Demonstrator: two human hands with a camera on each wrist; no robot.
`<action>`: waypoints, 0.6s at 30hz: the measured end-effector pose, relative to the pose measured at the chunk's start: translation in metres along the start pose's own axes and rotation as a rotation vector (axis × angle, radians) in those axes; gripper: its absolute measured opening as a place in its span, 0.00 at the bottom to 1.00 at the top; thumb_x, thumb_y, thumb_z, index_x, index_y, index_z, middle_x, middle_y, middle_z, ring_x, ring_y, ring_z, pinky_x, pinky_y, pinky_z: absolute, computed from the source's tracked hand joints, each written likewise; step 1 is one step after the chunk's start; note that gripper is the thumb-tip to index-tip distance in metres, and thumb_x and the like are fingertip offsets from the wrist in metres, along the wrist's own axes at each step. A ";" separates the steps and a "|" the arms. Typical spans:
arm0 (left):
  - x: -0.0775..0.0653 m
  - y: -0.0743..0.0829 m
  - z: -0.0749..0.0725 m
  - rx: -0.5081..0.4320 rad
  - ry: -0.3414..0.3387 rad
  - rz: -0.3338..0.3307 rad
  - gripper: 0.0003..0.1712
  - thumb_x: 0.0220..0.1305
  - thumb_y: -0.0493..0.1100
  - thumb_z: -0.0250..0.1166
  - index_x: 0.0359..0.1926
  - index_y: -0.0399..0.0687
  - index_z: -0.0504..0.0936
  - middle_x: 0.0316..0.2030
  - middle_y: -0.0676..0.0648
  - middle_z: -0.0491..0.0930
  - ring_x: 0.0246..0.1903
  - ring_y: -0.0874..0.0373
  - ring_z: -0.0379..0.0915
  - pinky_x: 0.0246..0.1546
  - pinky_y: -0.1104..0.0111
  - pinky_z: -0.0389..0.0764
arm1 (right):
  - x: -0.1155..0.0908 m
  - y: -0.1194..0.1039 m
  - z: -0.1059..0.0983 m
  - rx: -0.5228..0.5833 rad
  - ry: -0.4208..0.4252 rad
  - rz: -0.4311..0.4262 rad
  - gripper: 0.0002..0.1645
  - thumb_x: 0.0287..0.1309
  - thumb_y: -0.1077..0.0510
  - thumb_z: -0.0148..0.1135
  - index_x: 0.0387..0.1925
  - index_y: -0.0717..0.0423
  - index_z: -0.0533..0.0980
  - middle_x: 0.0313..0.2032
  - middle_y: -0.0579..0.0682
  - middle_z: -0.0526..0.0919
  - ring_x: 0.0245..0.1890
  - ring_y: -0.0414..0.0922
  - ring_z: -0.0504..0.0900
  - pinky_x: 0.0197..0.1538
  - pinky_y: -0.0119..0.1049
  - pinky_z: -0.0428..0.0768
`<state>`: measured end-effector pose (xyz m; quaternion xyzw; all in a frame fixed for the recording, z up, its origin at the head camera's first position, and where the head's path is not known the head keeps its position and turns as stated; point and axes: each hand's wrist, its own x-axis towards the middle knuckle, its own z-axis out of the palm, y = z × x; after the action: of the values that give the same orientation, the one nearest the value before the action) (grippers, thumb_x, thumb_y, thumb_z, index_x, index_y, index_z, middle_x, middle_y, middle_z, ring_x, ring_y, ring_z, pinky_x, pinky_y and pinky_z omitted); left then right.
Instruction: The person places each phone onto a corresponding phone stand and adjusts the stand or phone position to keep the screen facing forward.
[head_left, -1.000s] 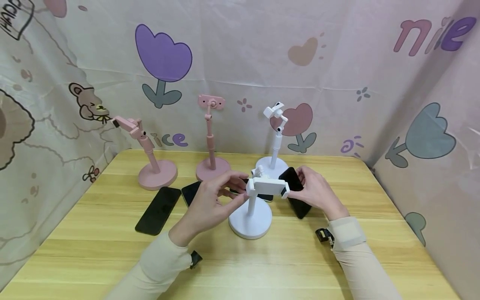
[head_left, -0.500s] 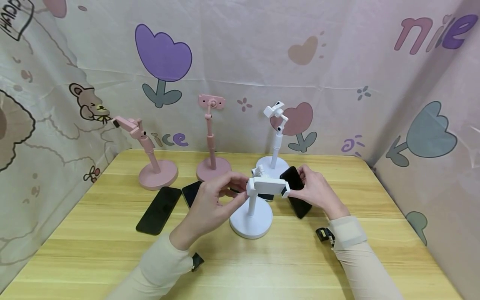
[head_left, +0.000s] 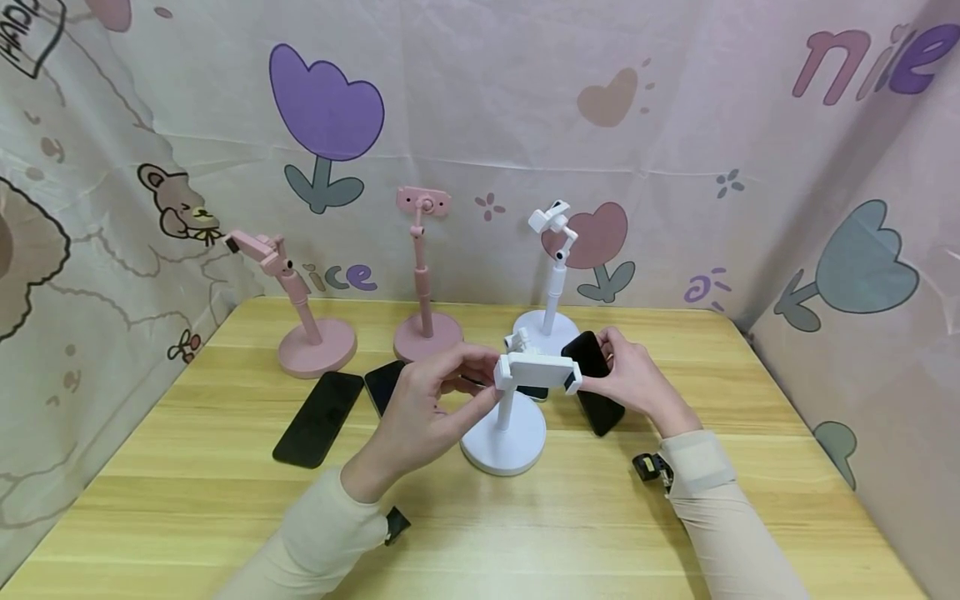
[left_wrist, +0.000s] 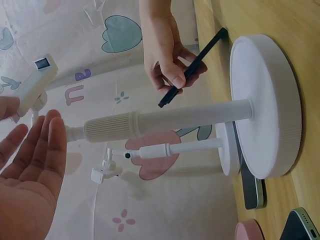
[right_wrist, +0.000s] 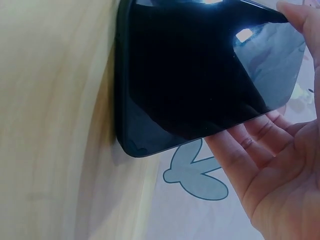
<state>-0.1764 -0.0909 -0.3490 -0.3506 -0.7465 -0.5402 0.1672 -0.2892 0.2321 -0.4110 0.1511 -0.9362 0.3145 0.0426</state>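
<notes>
In the head view my left hand (head_left: 423, 408) is at the left end of the front white phone stand's clamp (head_left: 538, 372). Its thumb touches the clamp, while the other fingers reach loosely behind, beside the stand's neck (left_wrist: 75, 133). My right hand (head_left: 633, 379) grips a black smartphone (head_left: 596, 408) by its edges, thumb on one side and fingers on the other. The phone leans at a tilt, its lower end at the tabletop; whether it touches is unclear. Between the clamp's ends lies no phone. The stand's round base (head_left: 504, 442) rests flat on the table.
Behind stand another white phone stand (head_left: 553, 283) and two pink ones (head_left: 423, 308), (head_left: 303, 317). One black phone (head_left: 318, 421) lies at left; a second phone (head_left: 381, 385) is partly covered by my left hand. Another phone (head_left: 534, 392) lies behind the front stand. Patterned cloth (head_left: 480, 100) hangs behind.
Both hands, the phone and the front stand keep nearly the same places. Only a slight overall shift of the view shows.
</notes>
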 end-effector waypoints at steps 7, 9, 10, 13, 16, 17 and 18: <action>0.000 0.003 0.002 -0.011 -0.009 0.032 0.21 0.67 0.32 0.74 0.60 0.42 0.83 0.46 0.45 0.89 0.45 0.58 0.88 0.45 0.66 0.93 | 0.000 0.000 -0.001 0.020 -0.007 0.018 0.40 0.52 0.43 0.82 0.55 0.59 0.70 0.43 0.57 0.86 0.40 0.49 0.83 0.44 0.38 0.82; 0.000 0.003 0.002 -0.015 -0.002 0.040 0.21 0.67 0.32 0.74 0.59 0.42 0.83 0.46 0.45 0.89 0.45 0.58 0.88 0.45 0.66 0.93 | 0.000 0.000 -0.001 0.026 -0.007 0.021 0.40 0.53 0.43 0.82 0.55 0.59 0.70 0.43 0.56 0.86 0.39 0.48 0.83 0.43 0.38 0.83; 0.000 0.004 0.002 -0.017 0.000 0.045 0.21 0.67 0.31 0.73 0.59 0.42 0.83 0.46 0.45 0.89 0.45 0.57 0.88 0.45 0.66 0.93 | 0.000 0.000 -0.001 0.027 -0.006 0.021 0.40 0.53 0.42 0.82 0.55 0.59 0.70 0.42 0.56 0.86 0.39 0.48 0.83 0.43 0.38 0.82; 0.000 0.004 0.003 -0.024 0.000 0.047 0.20 0.68 0.31 0.73 0.60 0.41 0.83 0.46 0.44 0.89 0.45 0.57 0.88 0.45 0.65 0.93 | 0.000 0.000 -0.001 0.027 -0.005 0.025 0.40 0.54 0.42 0.81 0.56 0.59 0.69 0.42 0.56 0.86 0.38 0.48 0.83 0.42 0.38 0.82; -0.001 0.004 0.003 -0.022 0.005 0.038 0.20 0.68 0.31 0.73 0.59 0.40 0.83 0.46 0.44 0.89 0.45 0.57 0.88 0.45 0.66 0.93 | 0.000 0.000 -0.001 0.021 0.001 0.025 0.42 0.55 0.41 0.81 0.57 0.59 0.69 0.42 0.57 0.86 0.39 0.48 0.83 0.43 0.38 0.82; -0.001 0.005 0.003 -0.022 0.008 0.033 0.20 0.68 0.31 0.73 0.59 0.40 0.83 0.46 0.45 0.89 0.45 0.58 0.88 0.45 0.66 0.93 | 0.000 0.000 -0.001 0.018 0.004 0.025 0.42 0.55 0.41 0.81 0.57 0.59 0.69 0.43 0.57 0.86 0.39 0.49 0.83 0.43 0.38 0.82; -0.002 0.005 0.003 -0.020 0.011 0.029 0.20 0.68 0.31 0.73 0.59 0.41 0.83 0.45 0.45 0.89 0.45 0.58 0.88 0.45 0.66 0.93 | 0.000 0.000 -0.001 0.016 0.006 0.025 0.42 0.55 0.40 0.81 0.57 0.59 0.69 0.43 0.57 0.86 0.39 0.49 0.83 0.43 0.39 0.81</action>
<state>-0.1714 -0.0877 -0.3480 -0.3602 -0.7350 -0.5471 0.1755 -0.2895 0.2325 -0.4098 0.1389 -0.9354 0.3228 0.0403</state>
